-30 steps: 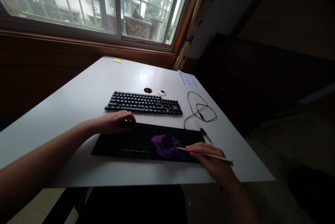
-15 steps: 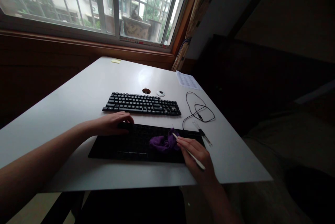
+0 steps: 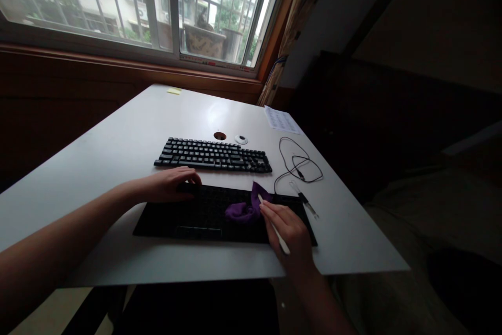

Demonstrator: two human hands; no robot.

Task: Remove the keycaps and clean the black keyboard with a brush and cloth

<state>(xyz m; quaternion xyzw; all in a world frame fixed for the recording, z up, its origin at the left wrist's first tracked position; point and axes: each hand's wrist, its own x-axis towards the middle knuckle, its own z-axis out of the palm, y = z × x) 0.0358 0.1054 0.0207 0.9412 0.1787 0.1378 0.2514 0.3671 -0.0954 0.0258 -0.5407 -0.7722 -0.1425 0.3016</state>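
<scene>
Lying across the front of the desk is a black keyboard base (image 3: 157, 222), its surface too dark to make out well. My left hand (image 3: 176, 183) grips its upper left edge, fingers bent over the far side and thumb on the near side. Between the thumb and fingers of my right hand (image 3: 286, 222) is a slim whitish stick (image 3: 281, 241). Its tip presses into a crumpled purple cloth (image 3: 241, 212) on the right half of the base. Part of the cloth is hidden by the fingers.
Behind the base lie black keycaps (image 3: 200, 154) set out in keyboard order. A coiled cable (image 3: 294, 168), a small clear-ended tool (image 3: 308, 204) and a printed sheet (image 3: 282, 119) are at the right. A desk hole (image 3: 219, 136), round cover (image 3: 241, 139) and yellow notes (image 3: 174, 91) lie farther back.
My right hand has shifted slightly left with the stick, now held more upright. A corner of the purple cloth has risen above the stick's tip. My left hand stays in place.
</scene>
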